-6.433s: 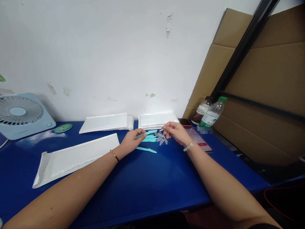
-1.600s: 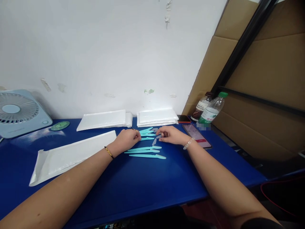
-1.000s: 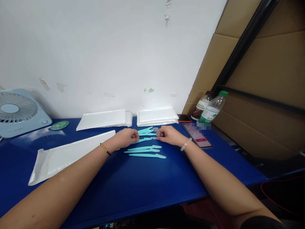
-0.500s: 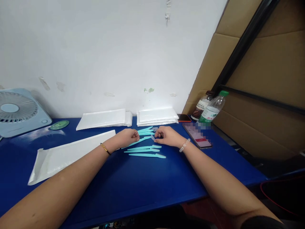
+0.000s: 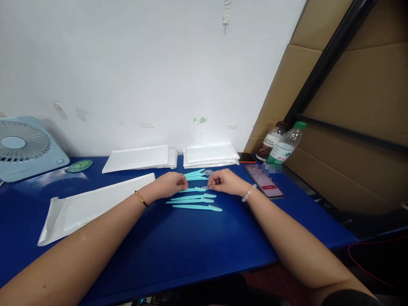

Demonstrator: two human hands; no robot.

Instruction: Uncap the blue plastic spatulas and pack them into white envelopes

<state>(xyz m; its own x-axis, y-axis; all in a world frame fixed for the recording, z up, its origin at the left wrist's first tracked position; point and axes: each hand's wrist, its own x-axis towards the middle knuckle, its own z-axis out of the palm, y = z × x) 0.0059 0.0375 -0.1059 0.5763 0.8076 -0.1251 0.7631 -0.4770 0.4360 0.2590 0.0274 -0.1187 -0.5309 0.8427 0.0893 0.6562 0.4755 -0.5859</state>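
Observation:
My left hand [image 5: 170,185] is closed on the handle of a teal eyebrow razor [image 5: 196,189], whose blade end points right. My right hand [image 5: 228,182] pinches a small translucent blade cover [image 5: 205,187] at that end; whether the cover is on the blade I cannot tell. Just in front of the hands, several more teal eyebrow razors [image 5: 195,207] lie on the blue table [image 5: 191,242]. Behind the hands is another group of teal razors [image 5: 195,175], with translucent covers [image 5: 208,172] near their right ends.
A white padded envelope [image 5: 86,208] lies at left, and stacks of envelopes [image 5: 137,158] [image 5: 210,154] rest by the wall. A fan [image 5: 28,148] and green disc [image 5: 80,166] stand farther left. At right are a phone [image 5: 264,182], another phone [image 5: 247,158] and two bottles [image 5: 282,148] [image 5: 269,140].
The held razor has gone from slanting up to the right to lying nearly level, its blade end lower. The cover in my right hand has turned and dropped slightly with it.

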